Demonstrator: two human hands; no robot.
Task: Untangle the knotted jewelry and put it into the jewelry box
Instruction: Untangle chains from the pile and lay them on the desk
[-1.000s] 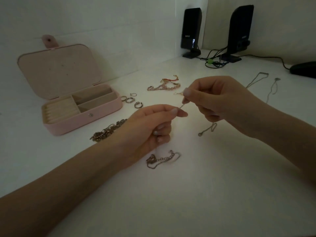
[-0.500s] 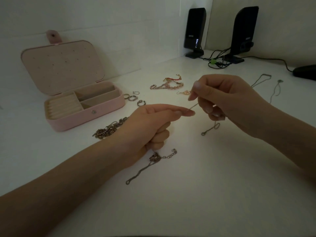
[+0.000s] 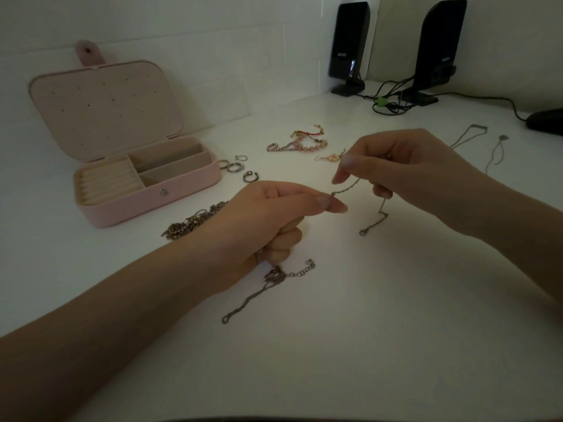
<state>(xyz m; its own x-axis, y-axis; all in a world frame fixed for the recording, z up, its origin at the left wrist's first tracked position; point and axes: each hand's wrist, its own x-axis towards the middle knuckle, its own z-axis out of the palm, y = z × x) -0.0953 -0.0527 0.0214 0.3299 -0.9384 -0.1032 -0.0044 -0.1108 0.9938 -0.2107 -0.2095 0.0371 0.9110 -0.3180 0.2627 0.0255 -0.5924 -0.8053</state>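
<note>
Hands pulled apart vs a sec ago: left hand point(image 3: 274, 214) & right hand point(image 3: 396, 172) each pinch the chain point(image 3: 347, 188), now stretched out w/ tails on table. Box point(image 3: 146, 184) open, empty; knot prob loosening.

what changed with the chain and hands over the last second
The hands drew apart, so a longer stretch of the thin chain now spans between the left hand and right hand, and a loose tail has slid out onto the table under the left hand. Both hands kept pinching the chain. The jewelry box stays open and the rings are unmoved.
</note>
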